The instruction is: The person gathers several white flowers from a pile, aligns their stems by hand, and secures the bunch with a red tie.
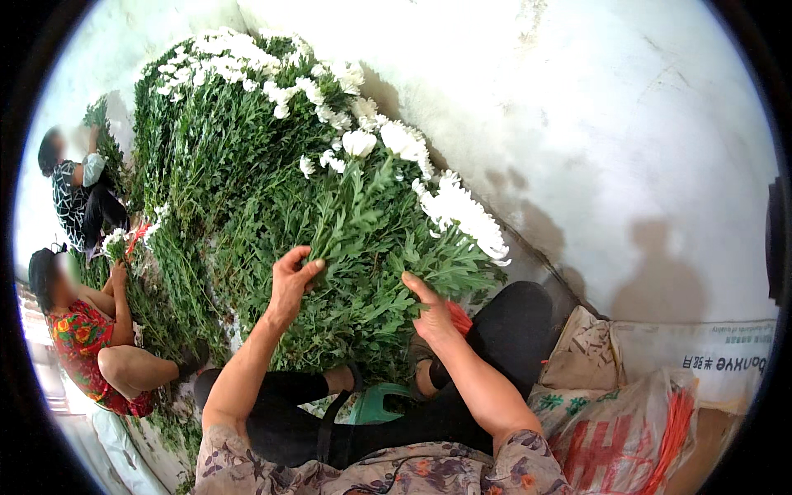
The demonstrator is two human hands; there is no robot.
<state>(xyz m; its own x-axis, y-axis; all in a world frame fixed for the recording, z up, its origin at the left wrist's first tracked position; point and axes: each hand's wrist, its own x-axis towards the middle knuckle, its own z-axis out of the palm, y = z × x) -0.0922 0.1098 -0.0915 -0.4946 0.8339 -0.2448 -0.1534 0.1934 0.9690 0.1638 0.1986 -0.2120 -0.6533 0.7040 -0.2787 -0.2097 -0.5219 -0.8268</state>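
Observation:
A big heap of white chrysanthemums with leafy green stems (247,140) lies on the pale floor ahead of me. My left hand (293,280) is closed around a few green stems, lifting a flower stalk (351,177) with a white bloom at its tip. My right hand (431,312) rests with fingers spread on a bundle of white flowers (462,216) that lies across my lap. Something red-orange shows just under that hand.
Two other people sit at the left among flowers, one in a red patterned top (78,338), one in black and white (74,194). Printed sacks (627,412) with orange strings lie at my right. A green stool (375,404) stands under my legs.

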